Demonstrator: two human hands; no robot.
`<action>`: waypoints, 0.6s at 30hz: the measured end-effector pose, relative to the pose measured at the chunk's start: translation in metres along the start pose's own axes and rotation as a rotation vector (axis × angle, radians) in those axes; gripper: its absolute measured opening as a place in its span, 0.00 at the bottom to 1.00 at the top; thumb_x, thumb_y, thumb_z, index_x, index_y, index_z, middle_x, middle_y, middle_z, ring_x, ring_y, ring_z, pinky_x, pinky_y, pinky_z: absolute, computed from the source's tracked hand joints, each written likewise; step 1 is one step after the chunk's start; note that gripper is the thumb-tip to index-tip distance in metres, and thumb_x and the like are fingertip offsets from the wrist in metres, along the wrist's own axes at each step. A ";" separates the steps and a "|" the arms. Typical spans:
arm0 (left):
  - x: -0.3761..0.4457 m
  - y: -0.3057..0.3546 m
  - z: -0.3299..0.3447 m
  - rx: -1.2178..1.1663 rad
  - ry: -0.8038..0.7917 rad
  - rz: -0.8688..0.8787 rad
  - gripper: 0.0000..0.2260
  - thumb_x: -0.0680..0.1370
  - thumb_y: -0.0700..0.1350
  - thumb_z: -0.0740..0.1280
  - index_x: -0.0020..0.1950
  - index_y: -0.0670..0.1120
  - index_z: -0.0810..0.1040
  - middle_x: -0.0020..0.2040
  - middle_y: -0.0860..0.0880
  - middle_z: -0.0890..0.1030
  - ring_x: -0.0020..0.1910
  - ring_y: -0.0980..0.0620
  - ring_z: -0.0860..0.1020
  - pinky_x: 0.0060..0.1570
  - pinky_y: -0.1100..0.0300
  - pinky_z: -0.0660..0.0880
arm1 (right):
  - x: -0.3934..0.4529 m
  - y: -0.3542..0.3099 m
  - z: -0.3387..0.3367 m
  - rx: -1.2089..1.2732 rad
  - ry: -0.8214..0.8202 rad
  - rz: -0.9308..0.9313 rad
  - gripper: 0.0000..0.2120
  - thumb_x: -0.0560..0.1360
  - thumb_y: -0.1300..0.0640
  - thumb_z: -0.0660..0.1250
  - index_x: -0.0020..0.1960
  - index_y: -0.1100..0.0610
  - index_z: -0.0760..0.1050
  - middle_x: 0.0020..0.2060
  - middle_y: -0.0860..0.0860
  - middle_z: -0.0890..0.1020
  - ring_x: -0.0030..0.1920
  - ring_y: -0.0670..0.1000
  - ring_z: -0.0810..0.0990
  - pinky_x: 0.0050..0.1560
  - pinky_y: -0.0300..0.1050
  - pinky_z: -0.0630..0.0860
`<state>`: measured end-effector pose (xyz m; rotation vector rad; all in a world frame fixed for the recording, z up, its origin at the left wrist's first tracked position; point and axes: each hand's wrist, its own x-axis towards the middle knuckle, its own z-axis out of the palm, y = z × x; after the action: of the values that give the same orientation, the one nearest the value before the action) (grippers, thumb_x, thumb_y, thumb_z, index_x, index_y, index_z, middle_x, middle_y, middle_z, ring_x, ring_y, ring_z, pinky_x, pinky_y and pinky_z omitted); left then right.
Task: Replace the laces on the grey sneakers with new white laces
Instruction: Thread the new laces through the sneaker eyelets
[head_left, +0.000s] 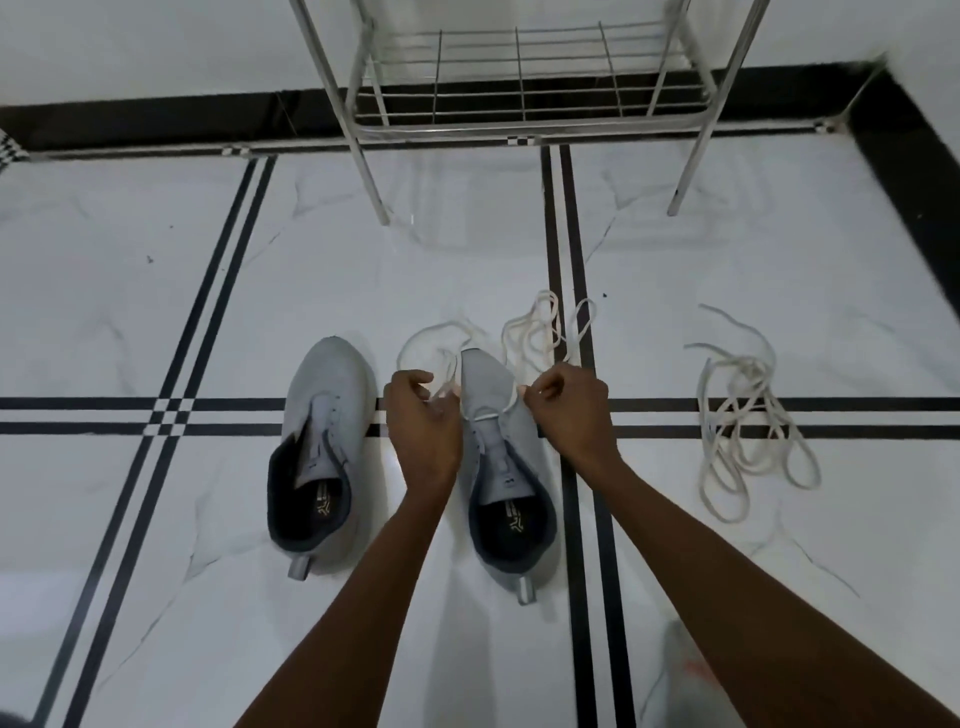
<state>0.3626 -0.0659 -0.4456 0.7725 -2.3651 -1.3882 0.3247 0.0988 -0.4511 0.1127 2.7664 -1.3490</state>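
Two grey sneakers on white tiled floor (156, 312), toes pointing to frame top. Left sneaker (324, 447) at centre-left, no lace in it, tongue up, untouched. Right sneaker (501, 467) at frame centre, between both hands.

White lace (530, 332) runs across right sneaker's lowest eyelets as one bar, both ends out to the sides. Rest of it lies looped on floor just above the toe, spreading to upper right across the black double stripe.

Left hand (423, 421) just left of the toe, fingers curled, pinching the lace's left end. Right hand (571, 408) just right of the toe, fingers closed, pinching the right end; lace taut from hand to eyelet.

Lace pile (748, 415) at right of frame, off-white, tangled loose, well apart from the sneakers; cannot tell one lace or two.

Metal rack (519, 78) at top centre, against black skirting.
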 end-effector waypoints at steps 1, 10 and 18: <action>-0.005 0.000 0.002 0.001 -0.032 0.026 0.07 0.76 0.41 0.73 0.49 0.48 0.76 0.44 0.50 0.77 0.40 0.53 0.77 0.42 0.59 0.75 | -0.001 -0.001 0.004 0.005 -0.054 0.042 0.09 0.74 0.52 0.75 0.40 0.58 0.83 0.34 0.49 0.83 0.36 0.43 0.79 0.39 0.35 0.71; -0.023 0.004 0.012 0.236 -0.275 0.052 0.11 0.77 0.52 0.73 0.45 0.45 0.87 0.39 0.50 0.86 0.39 0.54 0.83 0.44 0.60 0.79 | -0.001 -0.006 0.019 0.107 -0.178 0.186 0.10 0.75 0.55 0.74 0.40 0.61 0.86 0.36 0.56 0.86 0.35 0.49 0.82 0.38 0.36 0.74; -0.024 0.001 0.015 0.215 -0.309 -0.006 0.08 0.76 0.47 0.73 0.45 0.44 0.88 0.38 0.48 0.86 0.36 0.54 0.83 0.43 0.60 0.80 | 0.003 -0.005 0.018 0.182 -0.247 0.318 0.11 0.78 0.58 0.68 0.42 0.66 0.81 0.34 0.57 0.83 0.33 0.48 0.78 0.35 0.35 0.76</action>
<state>0.3738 -0.0406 -0.4515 0.6575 -2.7868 -1.3542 0.3221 0.0819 -0.4589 0.3519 2.3038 -1.4152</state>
